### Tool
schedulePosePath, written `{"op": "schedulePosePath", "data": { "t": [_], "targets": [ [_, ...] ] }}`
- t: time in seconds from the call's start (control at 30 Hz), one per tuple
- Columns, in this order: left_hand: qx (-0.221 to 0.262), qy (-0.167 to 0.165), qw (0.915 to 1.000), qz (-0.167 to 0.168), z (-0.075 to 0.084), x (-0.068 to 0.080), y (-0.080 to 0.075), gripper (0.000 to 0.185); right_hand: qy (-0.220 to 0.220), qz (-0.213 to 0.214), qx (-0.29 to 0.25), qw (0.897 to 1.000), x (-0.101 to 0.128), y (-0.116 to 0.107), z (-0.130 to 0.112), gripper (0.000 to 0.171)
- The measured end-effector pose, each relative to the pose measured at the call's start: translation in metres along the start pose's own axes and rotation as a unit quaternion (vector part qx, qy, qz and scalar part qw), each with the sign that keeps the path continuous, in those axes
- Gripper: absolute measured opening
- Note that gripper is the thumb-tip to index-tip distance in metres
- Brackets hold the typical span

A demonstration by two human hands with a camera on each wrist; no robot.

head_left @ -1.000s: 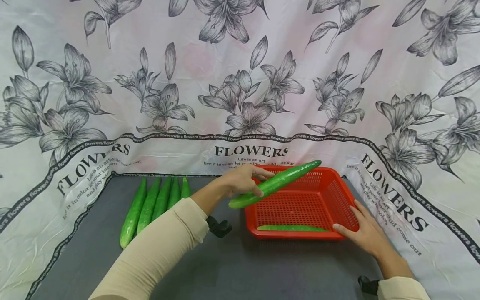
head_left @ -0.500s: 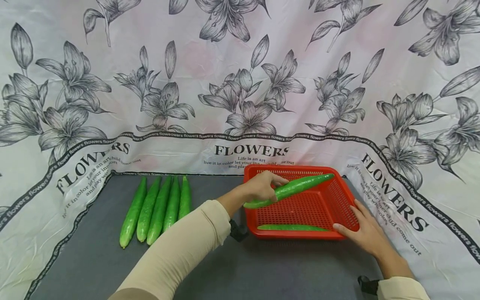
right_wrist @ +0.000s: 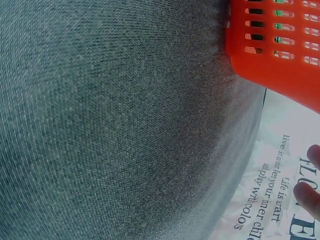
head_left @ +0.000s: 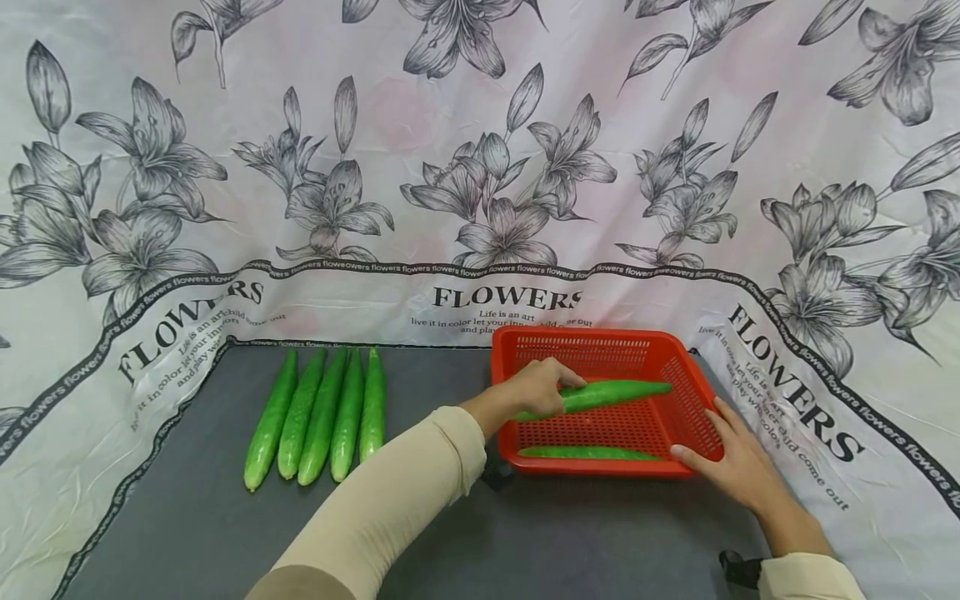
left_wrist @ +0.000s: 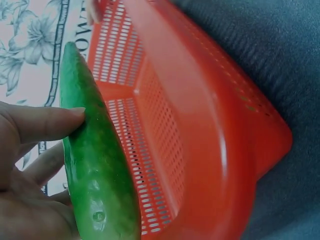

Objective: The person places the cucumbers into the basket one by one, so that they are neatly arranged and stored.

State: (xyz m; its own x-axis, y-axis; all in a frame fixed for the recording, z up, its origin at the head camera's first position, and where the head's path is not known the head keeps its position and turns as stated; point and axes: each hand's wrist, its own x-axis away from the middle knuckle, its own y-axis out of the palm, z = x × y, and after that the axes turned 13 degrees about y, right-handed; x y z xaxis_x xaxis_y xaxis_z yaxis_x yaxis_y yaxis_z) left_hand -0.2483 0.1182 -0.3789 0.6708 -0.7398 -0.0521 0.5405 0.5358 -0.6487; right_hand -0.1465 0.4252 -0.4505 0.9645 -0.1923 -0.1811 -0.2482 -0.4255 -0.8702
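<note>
My left hand [head_left: 536, 390] holds a long green cucumber [head_left: 617, 395] over the red plastic basket [head_left: 592, 332]. In the left wrist view the thumb lies across the cucumber [left_wrist: 95, 155], with the other fingers behind it. One end is covered by the hand in the head view. A second cucumber [head_left: 588, 453] lies inside along the basket's near wall. At the right near corner, my right hand [head_left: 738, 467] rests on the rim, thumb and fingers spread. Only fingertips [right_wrist: 307, 197] of it show in the right wrist view, beside the basket wall [right_wrist: 272, 67].
Several cucumbers [head_left: 318, 425] lie side by side on the grey tabletop [head_left: 202, 517], left of the basket. White flower-printed cloth [head_left: 360, 304] stands behind the table and along both sides. The left sleeve [head_left: 405, 483] crosses in front of the basket's left side.
My left hand has moved right and lowered the cucumber into the basket's opening, turning it nearly level. The row on the left has come into fuller view. My right hand stays at the rim.
</note>
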Motion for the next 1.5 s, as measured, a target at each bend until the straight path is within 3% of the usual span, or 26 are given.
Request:
{"op": "schedulePosePath", "data": {
  "t": [0.23,1.13,1.5],
  "targets": [
    [-0.018,0.016,0.9996,-0.018,0.000,-0.006,0.011,0.054,0.007,-0.005,0.006,1.000,0.000,-0.002,0.000,0.078],
    [-0.059,-0.050,0.9957,-0.052,-0.021,-0.016,0.045,0.052,0.003,-0.001,0.004,1.000,-0.001,0.001,0.003,0.076],
    [-0.078,-0.043,0.9939,-0.066,-0.029,-0.020,0.055,0.047,-0.004,0.008,0.004,1.000,-0.002,0.001,0.003,0.077]
  ]
}}
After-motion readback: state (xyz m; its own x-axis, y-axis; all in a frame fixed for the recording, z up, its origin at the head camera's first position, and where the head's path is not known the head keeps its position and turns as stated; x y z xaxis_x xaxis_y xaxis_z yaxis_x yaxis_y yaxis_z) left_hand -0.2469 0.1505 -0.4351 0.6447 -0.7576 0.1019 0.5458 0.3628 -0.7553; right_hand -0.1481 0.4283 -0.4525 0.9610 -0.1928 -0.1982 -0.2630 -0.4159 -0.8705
